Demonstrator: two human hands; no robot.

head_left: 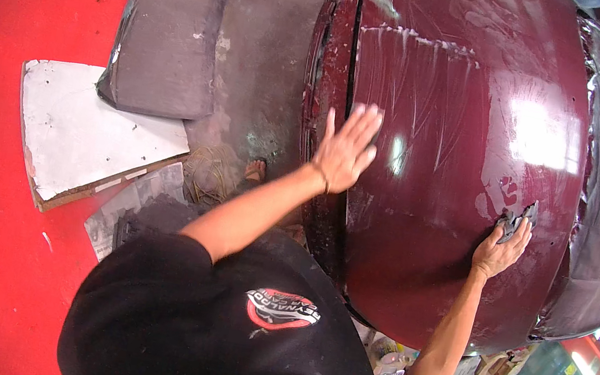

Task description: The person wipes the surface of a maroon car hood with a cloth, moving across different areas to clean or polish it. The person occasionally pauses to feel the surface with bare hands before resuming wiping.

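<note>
In the right of the frame, the right hand [498, 253] grips a crumpled gray rag [512, 229] on the dark red car hood [433, 176]. The left hand's [344, 154] fingers spread, empty. Trapped grit might scratch the hood.

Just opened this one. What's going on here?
A person in a black T-shirt is at a large maroon car panel. Their right hand holds a crumpled dark grey cloth against its surface. The left hand, fingers spread, is at the panel's left edge; whether it touches is unclear. Whitish streaks and a glossy, wet-looking patch show on the panel.
</note>
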